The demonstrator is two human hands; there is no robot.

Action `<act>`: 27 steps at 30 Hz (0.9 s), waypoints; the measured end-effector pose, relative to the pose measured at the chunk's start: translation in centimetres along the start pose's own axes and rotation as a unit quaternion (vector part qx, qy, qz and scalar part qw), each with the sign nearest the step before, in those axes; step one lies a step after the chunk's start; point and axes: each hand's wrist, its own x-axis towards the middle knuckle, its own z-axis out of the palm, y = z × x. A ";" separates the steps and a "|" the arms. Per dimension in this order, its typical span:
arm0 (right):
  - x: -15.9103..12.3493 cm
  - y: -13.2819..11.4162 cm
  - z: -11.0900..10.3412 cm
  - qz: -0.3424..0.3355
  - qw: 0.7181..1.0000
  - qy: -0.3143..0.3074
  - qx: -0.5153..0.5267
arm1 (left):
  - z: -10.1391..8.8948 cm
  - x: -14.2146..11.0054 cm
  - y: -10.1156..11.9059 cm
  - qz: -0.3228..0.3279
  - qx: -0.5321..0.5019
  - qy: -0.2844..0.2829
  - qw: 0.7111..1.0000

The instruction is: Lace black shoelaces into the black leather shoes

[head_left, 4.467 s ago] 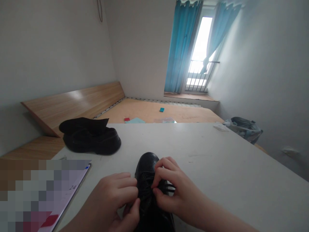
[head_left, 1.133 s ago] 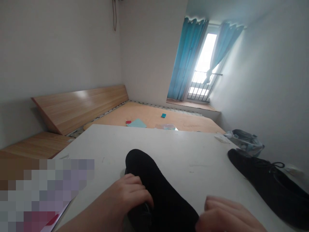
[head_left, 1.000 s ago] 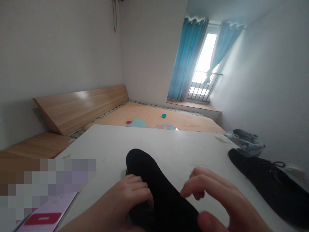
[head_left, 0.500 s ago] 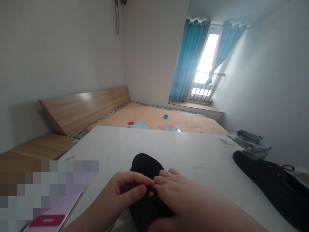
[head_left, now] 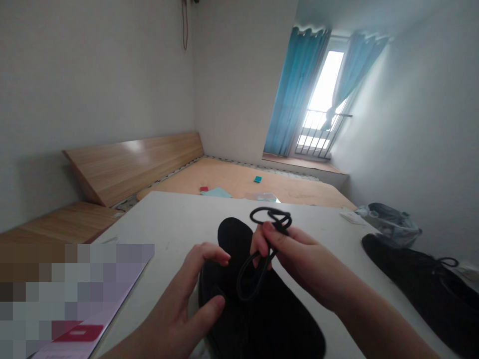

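In front of me a black shoe (head_left: 288, 319) lies on the white table, its rounded tongue (head_left: 234, 237) sticking up at the far end. My right hand (head_left: 284, 244) pinches a black shoelace (head_left: 280, 227) between thumb and fingers, above the shoe. One loop of the lace stands up over the fingertips and another hangs below them. At the shoe's left side is my left hand (head_left: 198, 289), with thumb and forefinger spread apart and nothing between them. The near end of the shoe is cut off by the frame.
A second black shoe (head_left: 415, 279), laced, lies along the table's right side. Behind it stands a bin with a plastic bag (head_left: 391, 224). A purple-white sheet (head_left: 123, 294) lies at the left. Beyond the white table (head_left: 179, 214) is a bed (head_left: 232, 172) with small items on it.
My right hand has risen and turned, now lifting the looped lace above the shoe. My left thumb and forefinger have parted and moved off the lace. More of the shoe shows.
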 end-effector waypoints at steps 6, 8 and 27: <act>0.2 -0.9 -2.2 -0.028 0.985 -0.006 0.169 | 0.9 1.0 1.5 0.092 0.092 -0.111 0.985; 0.4 -1.2 -3.5 -0.034 0.987 0.003 0.159 | 1.0 0.8 1.4 0.102 0.106 -0.127 0.981; 2.0 2.0 -4.1 0.135 0.877 -0.028 -0.460 | 1.2 0.9 0.5 0.192 0.146 -0.010 0.971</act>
